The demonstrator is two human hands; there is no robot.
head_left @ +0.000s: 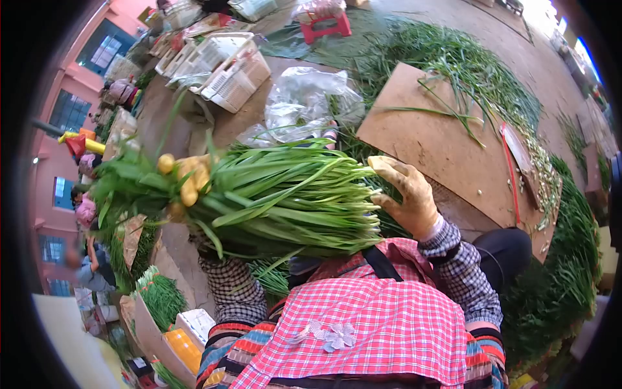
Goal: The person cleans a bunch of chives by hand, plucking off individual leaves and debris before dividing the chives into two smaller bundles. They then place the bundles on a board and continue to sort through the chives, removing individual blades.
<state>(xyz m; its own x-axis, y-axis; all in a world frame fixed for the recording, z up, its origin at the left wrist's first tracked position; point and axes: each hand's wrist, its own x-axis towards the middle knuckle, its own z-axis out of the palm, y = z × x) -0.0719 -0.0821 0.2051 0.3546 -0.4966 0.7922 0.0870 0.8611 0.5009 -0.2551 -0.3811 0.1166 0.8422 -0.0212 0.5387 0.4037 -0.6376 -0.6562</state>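
Across my lap lies a thick bunch of garlic chives (295, 191), long flat green leaves to the left and pale stem ends to the right. My left hand (191, 180), in a yellowish glove, is closed around the leafy part, its fingers curled over the top; the rest of it is hidden under the leaves. At the stem ends is my right hand (409, 198), also gloved, thumb and fingers spread apart with the fingertips right at the stems. To its right a brown board (434, 136) carries loose leaves, trimmings and a wide-bladed knife (520, 155) beside a red strip (510, 172).
Heaps of loose greens (551, 259) surround the board. Ahead lie a clear plastic bag (304, 97), white crates (233, 71) and a red stool (325, 27). At lower left a box (155, 324) holds more greens. Other people (97, 259) are at the far left.
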